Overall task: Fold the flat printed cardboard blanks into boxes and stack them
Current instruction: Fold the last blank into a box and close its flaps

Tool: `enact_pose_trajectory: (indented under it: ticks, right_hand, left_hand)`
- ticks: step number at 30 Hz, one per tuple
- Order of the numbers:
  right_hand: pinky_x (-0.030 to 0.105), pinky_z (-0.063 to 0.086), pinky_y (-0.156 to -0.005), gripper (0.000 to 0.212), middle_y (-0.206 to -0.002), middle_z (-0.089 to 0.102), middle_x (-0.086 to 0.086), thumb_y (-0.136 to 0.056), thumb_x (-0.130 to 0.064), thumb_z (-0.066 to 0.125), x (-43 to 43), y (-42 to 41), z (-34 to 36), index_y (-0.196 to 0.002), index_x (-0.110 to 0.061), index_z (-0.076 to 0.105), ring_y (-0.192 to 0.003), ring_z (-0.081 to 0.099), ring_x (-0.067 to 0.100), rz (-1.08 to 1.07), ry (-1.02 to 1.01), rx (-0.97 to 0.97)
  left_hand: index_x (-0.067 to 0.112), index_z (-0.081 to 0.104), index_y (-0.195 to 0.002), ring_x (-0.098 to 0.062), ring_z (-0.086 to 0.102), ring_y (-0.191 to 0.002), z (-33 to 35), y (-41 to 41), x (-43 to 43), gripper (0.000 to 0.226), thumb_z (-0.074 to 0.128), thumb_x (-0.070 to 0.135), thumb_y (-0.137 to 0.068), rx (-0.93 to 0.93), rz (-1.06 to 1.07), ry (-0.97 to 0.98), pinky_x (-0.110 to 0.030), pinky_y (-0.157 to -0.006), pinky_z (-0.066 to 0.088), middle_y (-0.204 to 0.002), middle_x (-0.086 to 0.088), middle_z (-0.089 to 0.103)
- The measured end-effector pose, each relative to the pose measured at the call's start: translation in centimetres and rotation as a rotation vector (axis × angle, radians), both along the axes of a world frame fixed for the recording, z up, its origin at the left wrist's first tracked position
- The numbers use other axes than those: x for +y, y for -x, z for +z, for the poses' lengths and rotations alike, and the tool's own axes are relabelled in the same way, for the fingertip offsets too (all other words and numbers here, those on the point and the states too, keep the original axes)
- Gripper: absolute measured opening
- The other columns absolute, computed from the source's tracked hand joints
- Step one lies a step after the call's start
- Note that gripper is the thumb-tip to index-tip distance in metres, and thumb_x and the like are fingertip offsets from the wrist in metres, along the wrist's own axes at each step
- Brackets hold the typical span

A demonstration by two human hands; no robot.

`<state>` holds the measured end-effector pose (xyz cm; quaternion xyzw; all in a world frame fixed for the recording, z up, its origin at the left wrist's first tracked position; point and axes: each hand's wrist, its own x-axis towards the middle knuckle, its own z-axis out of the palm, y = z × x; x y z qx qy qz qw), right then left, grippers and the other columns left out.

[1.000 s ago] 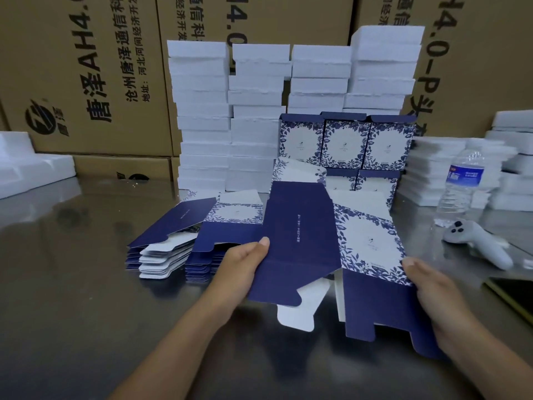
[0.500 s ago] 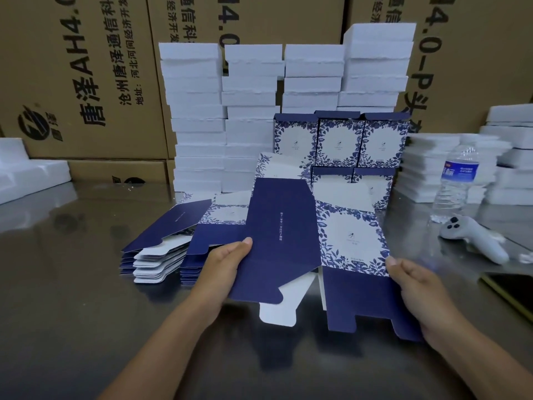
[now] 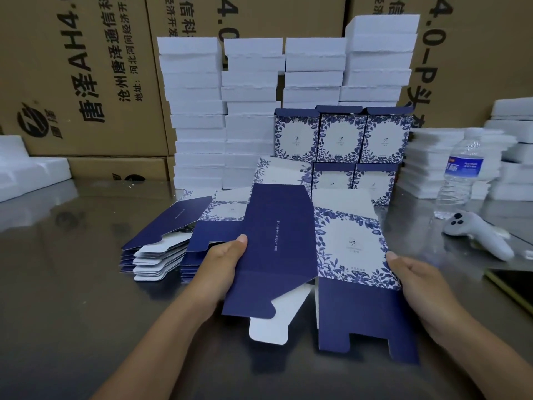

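Note:
I hold a navy and white floral cardboard blank [image 3: 291, 249] above the steel table, partly opened into a sleeve. My left hand [image 3: 222, 264] grips its plain navy left panel, thumb on top. My right hand [image 3: 415, 281] grips the right edge of the floral panel. Navy and white flaps hang from the near end. Two piles of flat blanks [image 3: 161, 249] lie on the table behind my left hand. Several folded floral boxes [image 3: 340, 137] stand stacked in two rows at the back centre.
White foam blocks [image 3: 251, 111] rise in tall stacks behind the boxes, with lower piles at right [image 3: 427, 160] and left. A water bottle [image 3: 461, 171], a white controller [image 3: 478, 235] and a dark phone [image 3: 513, 287] lie on the right. Large brown cartons [image 3: 75, 76] line the back.
The blank and both hands stay in nearly the same grip; the navy panel has swung slightly, opening the sleeve a little. The view has shifted a bit.

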<state>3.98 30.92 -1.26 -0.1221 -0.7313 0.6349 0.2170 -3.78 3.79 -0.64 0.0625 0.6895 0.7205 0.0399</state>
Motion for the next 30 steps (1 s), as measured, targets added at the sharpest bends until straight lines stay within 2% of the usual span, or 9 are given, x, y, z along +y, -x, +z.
enact_pose_trajectory:
  ticks: [4,8,10,16,18,21,23,26,30]
  right_hand:
    - [0.034,0.044,-0.072,0.036,-0.077,0.073,0.01,-0.097,-0.02,0.049,0.12,-0.04,-0.15,-0.074,0.001,0.069,-0.073,0.06,0.02,-0.004,-0.044,0.02]
    - [0.036,0.047,-0.074,0.036,-0.08,0.074,0.009,-0.096,-0.023,0.05,0.06,-0.12,-0.15,-0.076,-0.002,0.071,-0.073,0.063,0.022,0.036,-0.013,0.008]
    - [0.036,0.048,-0.076,0.034,-0.083,0.074,0.009,-0.096,-0.022,0.051,0.02,-0.15,-0.08,-0.077,-0.006,0.074,-0.075,0.066,0.023,0.066,0.026,-0.001]
    - [0.036,0.049,-0.074,0.029,-0.081,0.074,0.013,-0.094,-0.017,0.054,0.06,-0.15,0.5,-0.075,-0.007,0.074,-0.067,0.069,0.021,0.055,0.151,-0.021]
    - [0.034,0.047,-0.07,0.031,-0.078,0.073,0.014,-0.095,-0.018,0.053,0.09,-0.27,0.45,-0.075,-0.003,0.07,-0.062,0.067,0.019,0.039,0.087,-0.038]
    - [0.037,0.043,-0.076,0.032,-0.088,0.071,0.023,-0.095,-0.017,0.053,0.14,-0.28,0.33,-0.084,0.011,0.063,-0.074,0.061,0.025,0.017,0.039,-0.048]
    - [0.038,0.043,-0.076,0.031,-0.09,0.07,0.025,-0.094,-0.017,0.054,0.13,-0.25,0.38,-0.086,0.012,0.063,-0.077,0.06,0.027,0.016,0.039,-0.048]
    - [0.038,0.045,-0.077,0.029,-0.09,0.071,0.022,-0.094,-0.018,0.055,-0.08,-0.31,0.53,-0.087,0.008,0.065,-0.077,0.062,0.027,0.036,0.045,-0.053]
    - [0.035,0.046,-0.076,0.025,-0.087,0.072,0.018,-0.093,-0.016,0.055,-0.23,-0.2,0.45,-0.088,0.005,0.066,-0.072,0.066,0.023,0.058,0.093,-0.063]
  left_hand:
    - [0.026,0.078,-0.07,-0.017,0.072,-0.064,0.37,-0.15,0.15,0.037,0.052,0.035,-0.095,-0.011,0.002,-0.072,-0.023,-0.048,0.052,-0.078,-0.003,0.075]
    - [0.023,0.078,-0.079,-0.027,0.072,-0.085,0.72,-0.44,0.01,0.041,0.047,0.045,-0.095,-0.051,0.018,-0.143,-0.045,-0.081,0.056,-0.092,-0.008,0.075]
    - [0.02,0.077,-0.082,-0.031,0.071,-0.089,0.6,-0.47,-0.08,0.042,0.044,0.041,-0.098,-0.014,0.04,-0.1,-0.051,-0.089,0.053,-0.091,-0.009,0.075]
    - [0.017,0.076,-0.081,-0.033,0.069,-0.083,0.51,-0.61,-0.37,0.041,0.045,0.037,-0.098,0.021,0.029,-0.016,-0.053,-0.084,0.051,-0.087,-0.014,0.074]
    - [0.021,0.077,-0.08,-0.03,0.07,-0.081,0.31,-0.53,-0.39,0.041,0.044,0.038,-0.098,0.023,0.006,-0.004,-0.049,-0.083,0.052,-0.086,-0.011,0.075]
    - [0.027,0.077,-0.073,-0.021,0.072,-0.07,0.07,-0.26,-0.29,0.04,0.047,0.038,-0.097,-0.001,0.01,-0.025,-0.036,-0.069,0.056,-0.079,-0.005,0.075]
    - [0.028,0.078,-0.073,-0.019,0.072,-0.072,0.16,-0.17,-0.22,0.038,0.049,0.039,-0.095,-0.032,0.021,-0.069,-0.031,-0.062,0.056,-0.081,-0.003,0.075]
    - [0.021,0.077,-0.085,-0.023,0.072,-0.081,0.31,-0.2,-0.24,0.039,0.048,0.046,-0.095,-0.057,0.029,-0.078,-0.038,-0.076,0.056,-0.088,-0.005,0.075]
    - [0.027,0.077,-0.081,-0.022,0.073,-0.076,0.06,-0.19,-0.54,0.038,0.044,0.038,-0.098,-0.005,0.033,-0.015,-0.037,-0.074,0.056,-0.084,-0.005,0.075]
